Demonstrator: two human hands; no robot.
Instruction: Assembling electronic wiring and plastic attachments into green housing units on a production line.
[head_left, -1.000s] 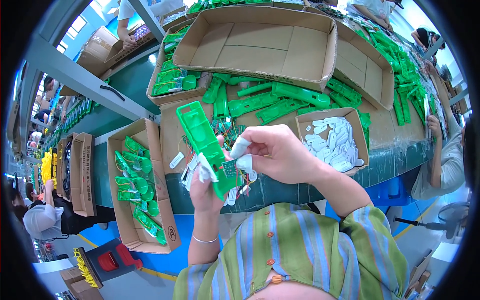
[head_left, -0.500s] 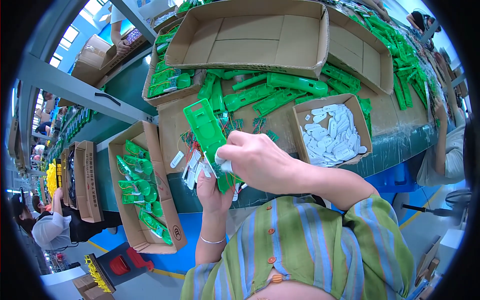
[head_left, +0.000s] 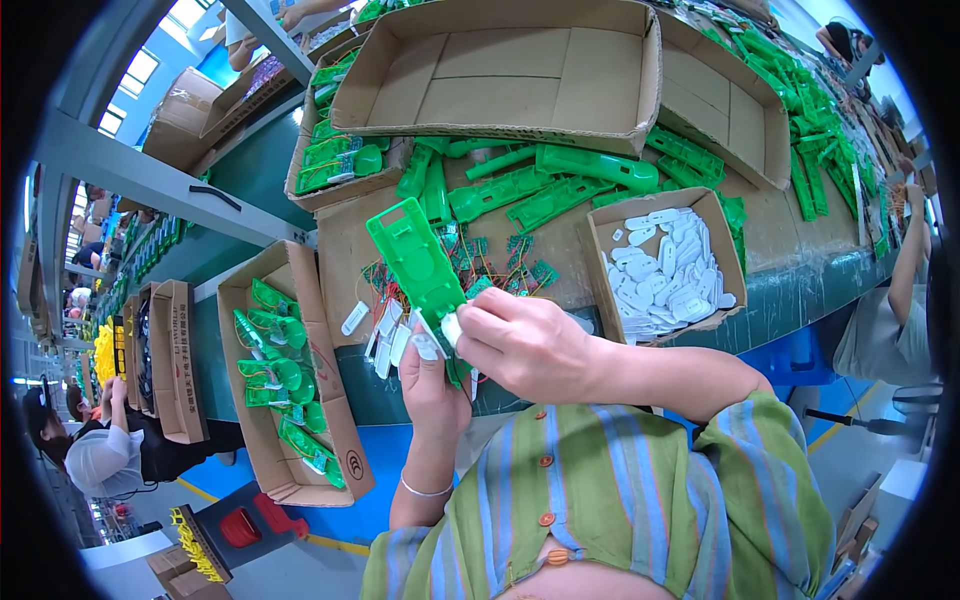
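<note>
One green plastic shell (head_left: 415, 255) slants over the counter (head_left: 790, 307), its far end pointing up and to the left, and I watch its near end, where two hands meet. The left hand (head_left: 437, 395) grips that end from below, its white-wrapped thumb against the left edge. The right hand (head_left: 530, 345) is bunched over the same end with wrapped fingertips touching the shell; from my feed I cannot tell whether anything is pinched between them.

A second ago a small circuit board showed plainly at the right fingers, by the shell's right edge. Now those fingers are drawn in over the near end and I make out no board there. I judge that the work has moved from holding the board alongside to handling the shell's near end itself, though the fingers cover the contact.

Just past the hands, wired circuit boards (head_left: 541, 273) lie tangled, with loose white plastic covers (head_left: 355, 318) to their left. On the right, a small cardboard box (head_left: 599, 262) holds a heap of white pieces (head_left: 665, 280). A long carton (head_left: 318, 340) at left carries wired green parts (head_left: 268, 385). Farther off, loose green shells (head_left: 500, 193) lie before a wide cardboard tray (head_left: 500, 105).
</note>
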